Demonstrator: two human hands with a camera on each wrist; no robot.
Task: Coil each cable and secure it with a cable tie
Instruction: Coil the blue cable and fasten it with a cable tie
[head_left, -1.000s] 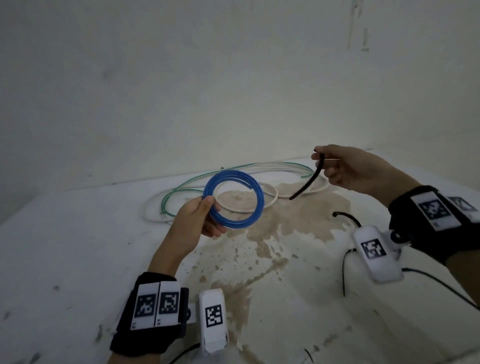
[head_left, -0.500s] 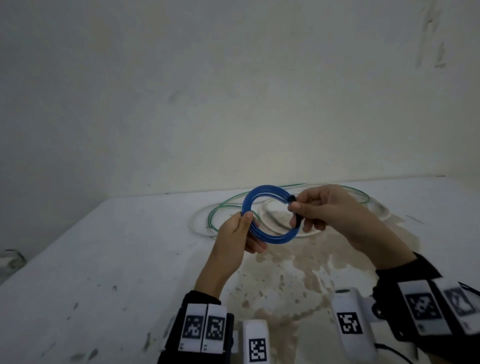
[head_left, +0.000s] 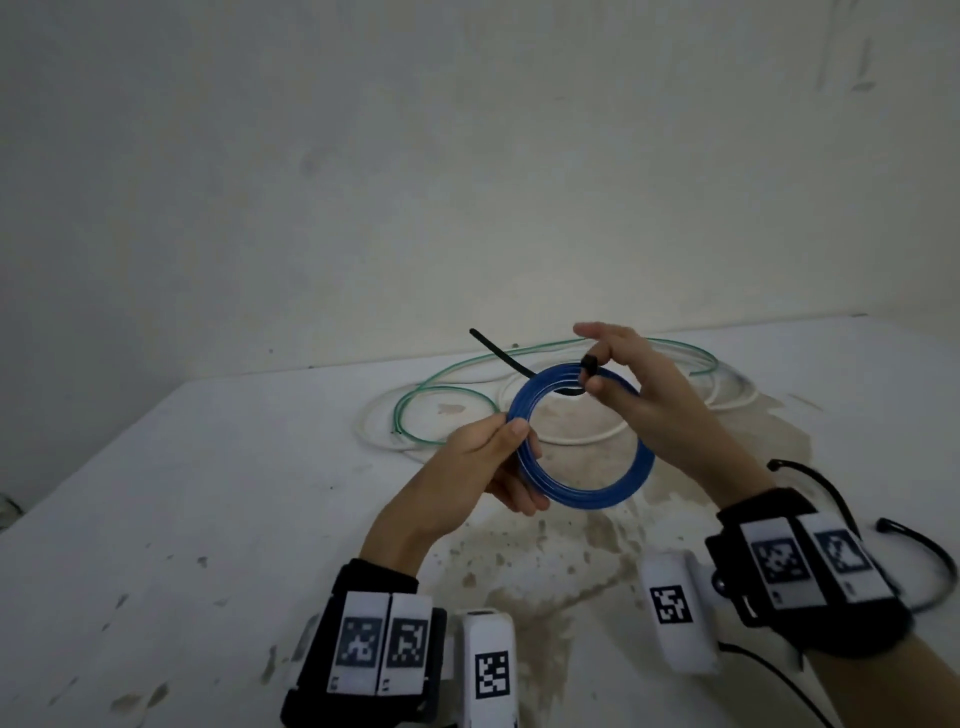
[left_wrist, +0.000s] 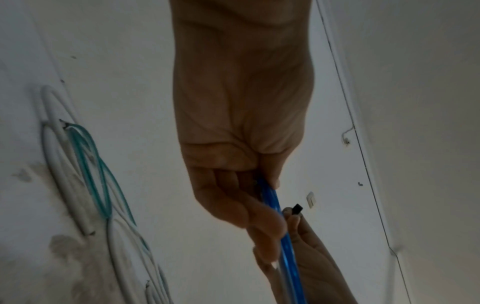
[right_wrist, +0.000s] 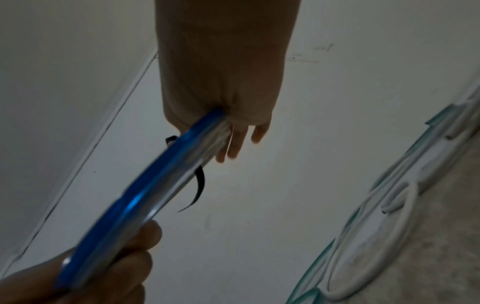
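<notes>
Item 1, left of the blue coil: left hand (head_left: 480, 467), thumb and curled fingers gripping the coil's left rim and holding it up on edge.

Item 2, landmark: blue coil (head_left: 582, 436), several turns wound flat together, held off the white table (head_left: 182, 519) between both hands.

Item 3, at the coil's top right: black cable tie (head_left: 524, 366). Its head sits above the turns; its strap runs down through the ring and out to the upper left behind the coil.

Item 4, right of the coil: right hand (head_left: 649, 410), thumb and forefinger pinching the tie's head against the coil's upper arc, remaining fingers fanned loose.

Item 5, behind the coil on the table: green cable (head_left: 441, 382) and white cable (head_left: 582, 439), both uncoiled.

Item 6, right of the coil, by the right wrist: spare black ties (head_left: 919, 545), lying on the table.

Handling note, judged: bring the free tail round all turns, feed it into the head, and pull snug while the left hand's grip keeps the turns stacked; a stray turn left outside the loop would spring loose.

Change note: a second ago the right hand held the tie alone, well right of the coil; half a second ago it had reached the coil's right edge. Now the strap is threaded through the ring.
</notes>
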